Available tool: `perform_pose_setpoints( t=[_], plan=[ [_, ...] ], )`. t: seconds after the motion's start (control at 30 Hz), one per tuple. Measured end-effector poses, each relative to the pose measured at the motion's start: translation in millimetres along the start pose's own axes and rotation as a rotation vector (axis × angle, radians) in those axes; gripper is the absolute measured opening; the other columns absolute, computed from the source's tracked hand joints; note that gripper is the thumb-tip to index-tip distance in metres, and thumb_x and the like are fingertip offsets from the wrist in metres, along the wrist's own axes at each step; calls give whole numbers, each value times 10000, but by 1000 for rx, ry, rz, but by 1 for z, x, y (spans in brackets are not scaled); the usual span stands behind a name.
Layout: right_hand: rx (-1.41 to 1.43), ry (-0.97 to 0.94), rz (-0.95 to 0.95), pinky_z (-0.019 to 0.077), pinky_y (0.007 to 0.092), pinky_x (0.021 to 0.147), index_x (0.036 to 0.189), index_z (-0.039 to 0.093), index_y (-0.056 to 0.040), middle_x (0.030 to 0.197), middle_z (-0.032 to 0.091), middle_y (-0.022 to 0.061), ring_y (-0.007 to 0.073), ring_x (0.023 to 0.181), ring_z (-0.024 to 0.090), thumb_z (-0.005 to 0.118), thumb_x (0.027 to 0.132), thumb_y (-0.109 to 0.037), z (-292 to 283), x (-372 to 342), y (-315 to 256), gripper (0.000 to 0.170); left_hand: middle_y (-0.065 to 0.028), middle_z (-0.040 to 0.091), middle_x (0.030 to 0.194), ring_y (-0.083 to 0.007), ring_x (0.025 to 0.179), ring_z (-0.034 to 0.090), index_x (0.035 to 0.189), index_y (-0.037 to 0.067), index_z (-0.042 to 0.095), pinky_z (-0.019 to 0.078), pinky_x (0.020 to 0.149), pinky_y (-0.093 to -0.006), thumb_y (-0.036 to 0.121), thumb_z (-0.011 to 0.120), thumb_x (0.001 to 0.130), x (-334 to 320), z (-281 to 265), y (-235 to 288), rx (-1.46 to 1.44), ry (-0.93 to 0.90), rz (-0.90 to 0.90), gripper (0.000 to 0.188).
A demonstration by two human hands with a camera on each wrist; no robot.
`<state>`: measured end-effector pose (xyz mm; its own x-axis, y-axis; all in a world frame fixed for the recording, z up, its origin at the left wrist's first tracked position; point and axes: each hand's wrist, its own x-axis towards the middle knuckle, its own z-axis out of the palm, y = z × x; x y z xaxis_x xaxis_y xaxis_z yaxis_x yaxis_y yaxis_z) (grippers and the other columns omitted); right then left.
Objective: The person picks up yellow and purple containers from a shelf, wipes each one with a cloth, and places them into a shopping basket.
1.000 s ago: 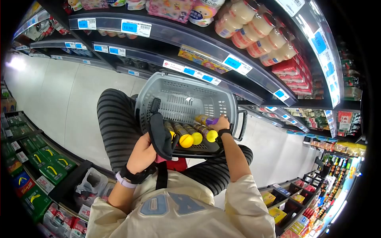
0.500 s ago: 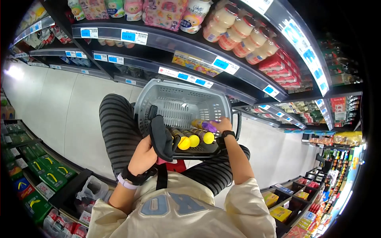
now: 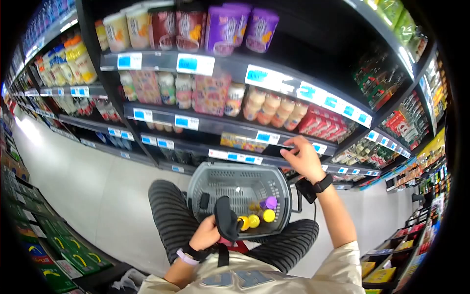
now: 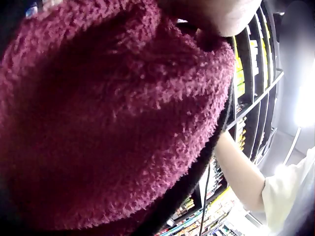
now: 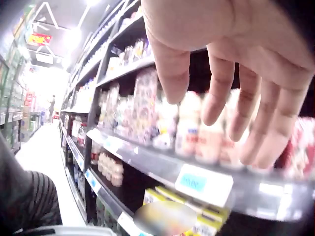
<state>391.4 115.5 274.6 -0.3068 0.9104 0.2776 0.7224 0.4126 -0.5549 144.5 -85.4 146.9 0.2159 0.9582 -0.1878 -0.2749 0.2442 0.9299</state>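
My right hand (image 3: 304,158) reaches out to the shelf with nothing in it, thumb and fingers spread and loosely bent. In the right wrist view its fingers (image 5: 220,91) hang in front of small cream-coloured drink bottles (image 5: 211,140) in packs. My left hand (image 3: 205,235) grips a soft black piece (image 3: 225,218) at the near side of the grey shopping basket (image 3: 235,169). Its plush maroon side (image 4: 108,113) fills most of the left wrist view. Several tubes with yellow lids (image 3: 268,215) lie in the basket, beside a purple-ended one (image 3: 270,202).
Shelves with a price-tag edge (image 3: 279,88) rise ahead, bearing purple cups (image 3: 262,30) above and red boxes (image 3: 320,122) right of the bottles. The basket stands between striped knees (image 3: 169,225). Stacked green boxes (image 3: 58,245) line the left. A cable hangs from the right wrist.
My right hand has let go of the purple-ended tube in the basket and moved up and forward to the shelf. The view has tilted up. My left hand keeps its grip.
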Motion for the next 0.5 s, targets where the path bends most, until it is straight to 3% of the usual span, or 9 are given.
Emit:
perform_pose_setpoints(
  t=[0.07,0.1,0.17,0.23,0.3,0.33,0.43,0.47,0.5],
  plan=[
    [57,71,-147,516,337,685,898,641,18,835,649,161,259,772,662,710,774,-183,-16,29,-41,246,-32,649,1011,-98,929,583,1138,-28,597,475,845,-265,112,620,897,1,1,3,14,-38,51,280],
    [52,-8,-35,516,332,680,876,640,18,797,653,150,254,772,664,706,777,-183,-32,41,-77,233,-30,650,1008,-97,929,584,1137,-24,600,477,842,-265,111,631,888,0,1,6,13,-59,76,285],
    [113,44,-117,512,334,692,883,630,28,824,653,160,250,783,659,697,782,-178,-39,73,-104,239,-27,652,1000,-86,906,591,1150,-15,597,488,819,-264,87,661,857,-1,-1,1,44,-92,76,316],
    [82,217,-413,509,342,720,940,616,26,874,644,163,262,825,643,709,767,-178,-35,109,-122,283,-28,654,1001,-83,892,596,1161,-15,589,494,801,-256,65,669,847,-6,-4,-4,62,-117,101,333],
    [149,333,-455,502,370,751,1014,595,15,922,627,169,294,867,622,731,744,-187,-25,139,-145,364,-38,656,1017,-88,906,596,1182,-14,576,495,822,-264,58,683,841,-13,-3,7,77,-124,108,365],
    [15,428,-528,499,394,768,1039,581,19,930,617,165,321,877,611,757,718,-215,-19,156,-153,434,-43,651,1040,-97,933,592,1194,-14,571,488,845,-269,52,681,842,-15,-5,6,77,-128,150,375],
    [51,393,-336,497,425,816,1051,524,106,971,617,267,388,929,620,807,676,-329,-5,187,-182,640,-57,625,1120,-135,1008,587,1242,-14,540,468,907,-277,4,667,832,-21,-7,25,-60,-209,176,430],
    [45,390,-242,521,354,808,1101,517,110,995,656,223,289,896,665,817,685,-370,1,197,-189,702,-58,625,1115,-135,999,588,1241,-15,539,470,902,-279,12,673,827,-21,-9,24,-119,-228,132,436],
    [78,380,-137,528,350,776,1076,529,94,991,659,225,285,887,671,806,695,-384,7,204,-193,671,-58,624,1109,-136,990,589,1240,-15,539,472,897,-282,20,680,822,-21,-11,21,-181,-246,84,443]
  ],
)
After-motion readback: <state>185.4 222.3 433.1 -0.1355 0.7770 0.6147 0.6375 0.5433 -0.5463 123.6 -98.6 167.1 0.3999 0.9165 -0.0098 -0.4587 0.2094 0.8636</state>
